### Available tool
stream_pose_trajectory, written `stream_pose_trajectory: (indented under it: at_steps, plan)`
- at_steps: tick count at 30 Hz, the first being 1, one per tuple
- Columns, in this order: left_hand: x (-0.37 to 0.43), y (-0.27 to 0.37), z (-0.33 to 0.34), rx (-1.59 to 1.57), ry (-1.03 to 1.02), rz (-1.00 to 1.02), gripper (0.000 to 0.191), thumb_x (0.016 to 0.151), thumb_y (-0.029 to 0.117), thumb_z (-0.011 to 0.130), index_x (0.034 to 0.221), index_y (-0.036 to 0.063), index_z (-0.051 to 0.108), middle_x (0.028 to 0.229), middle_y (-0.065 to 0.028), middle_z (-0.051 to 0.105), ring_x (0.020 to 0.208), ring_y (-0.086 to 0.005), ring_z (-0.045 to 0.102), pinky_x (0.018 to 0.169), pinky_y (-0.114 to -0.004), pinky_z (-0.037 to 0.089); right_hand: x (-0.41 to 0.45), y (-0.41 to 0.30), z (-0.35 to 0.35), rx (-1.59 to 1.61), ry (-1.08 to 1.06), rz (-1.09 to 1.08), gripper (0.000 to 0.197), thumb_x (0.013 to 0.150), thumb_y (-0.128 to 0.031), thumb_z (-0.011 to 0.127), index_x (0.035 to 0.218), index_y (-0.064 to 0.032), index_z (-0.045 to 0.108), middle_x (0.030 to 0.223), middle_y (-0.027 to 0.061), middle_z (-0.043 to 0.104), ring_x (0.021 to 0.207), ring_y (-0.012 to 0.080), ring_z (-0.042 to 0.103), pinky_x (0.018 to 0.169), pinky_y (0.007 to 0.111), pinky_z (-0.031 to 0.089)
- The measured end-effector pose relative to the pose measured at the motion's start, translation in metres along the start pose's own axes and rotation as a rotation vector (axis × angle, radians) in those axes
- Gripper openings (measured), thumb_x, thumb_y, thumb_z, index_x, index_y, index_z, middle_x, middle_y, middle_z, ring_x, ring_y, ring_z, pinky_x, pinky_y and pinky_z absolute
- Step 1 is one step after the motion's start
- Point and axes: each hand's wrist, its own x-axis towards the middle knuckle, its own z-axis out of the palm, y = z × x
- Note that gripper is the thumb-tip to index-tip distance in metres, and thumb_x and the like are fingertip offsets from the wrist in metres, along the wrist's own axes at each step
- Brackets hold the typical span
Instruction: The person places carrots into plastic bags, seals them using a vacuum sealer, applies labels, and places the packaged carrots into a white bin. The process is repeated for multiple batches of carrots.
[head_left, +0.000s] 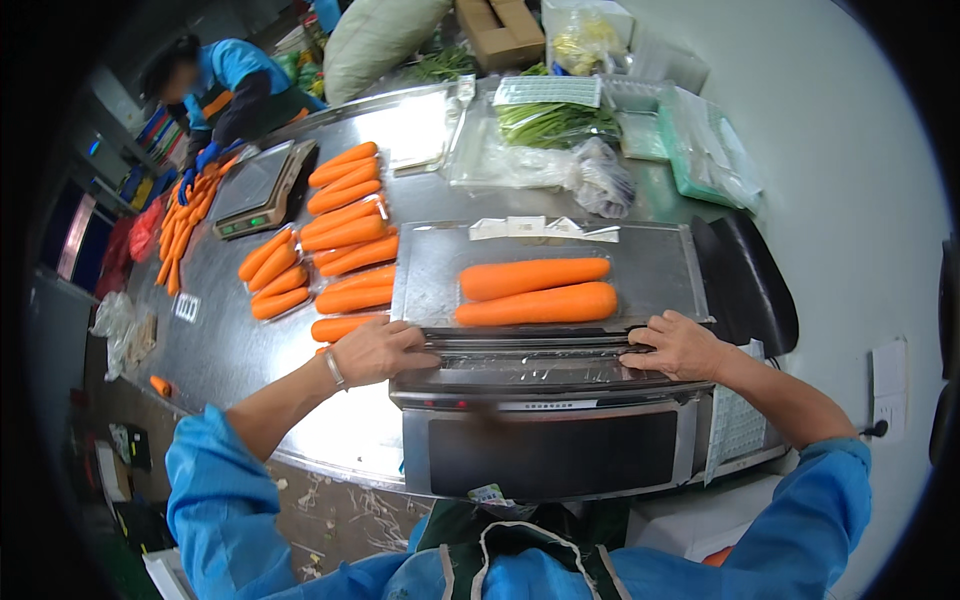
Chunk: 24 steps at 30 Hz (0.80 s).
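Two carrots (536, 291) lie side by side on a clear tray on the metal top plate (424, 277) of a wrapping machine. Along the machine's front rollers, clear plastic film (532, 367) stretches between my hands. At its left end, my left hand (382, 350) has fingers and thumb pinched at the film's edge. My right hand (670, 349) pinches at the right end in the same way. The fingertips partly hide the film's corners. Trays of carrots (352, 240) stand in a column left of the machine, with another carrot tray (276, 276) beside them.
A digital scale (259, 187) stands at the upper left, near loose carrots (184, 225) handled by a co-worker's blue-gloved hands (196, 169). Bagged green vegetables (551, 124), crumpled plastic bags (600, 176) and a green tray (705, 157) lie behind the machine. A black curved piece (754, 285) adjoins its right side.
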Motion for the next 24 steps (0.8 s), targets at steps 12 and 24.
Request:
stream_pose_trajectory:
  at_steps: [12,24]
  plan:
    - [0.008,0.028,-0.035,-1.543,1.232,-0.524,0.009,0.098,0.009,0.044,0.097,0.0079,0.052,0.101,-0.0149,0.067,0.082,-0.0187,0.068,0.066,-0.030,0.058,0.014,-0.016,-0.064,1.594,1.148,0.420,0.009,0.098,-0.010,0.046,0.097,-0.0035,0.052,0.099,0.0210,0.066,0.089,0.0254,0.068,0.071,0.035,0.057]
    - [0.089,-0.125,0.010,0.047,0.119,-0.176,0.064,0.085,0.004,0.053,0.144,0.0174,0.032,0.154,-0.0116,0.024,0.139,-0.0266,0.030,0.114,-0.037,0.029,0.079,0.114,0.001,-0.254,0.117,0.350,0.053,0.082,-0.007,0.058,0.134,-0.0137,0.049,0.143,0.0186,0.039,0.131,0.0342,0.039,0.110,0.045,0.031]
